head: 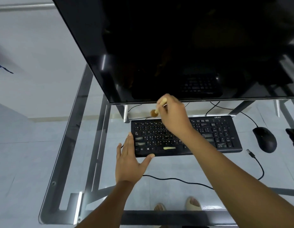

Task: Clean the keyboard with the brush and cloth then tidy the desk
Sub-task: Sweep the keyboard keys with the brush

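Note:
A black keyboard [215, 134] lies on the glass desk [64, 145] under the monitor's lower edge. My right hand [173, 115] grips a small brush [155, 112] by its pale handle, with the brown bristles just beyond the keyboard's far left edge. With straight fingers, my left hand [131, 158] rests flat against the keyboard's near left corner, the thumb lying along the front edge. No cloth is in view.
A large dark monitor [175, 46] overhangs the desk's back. A black mouse [264, 139] sits right of the keyboard, and a loose cable with a USB plug [250, 153] runs across the front. A dark object [293, 139] shows at the right edge.

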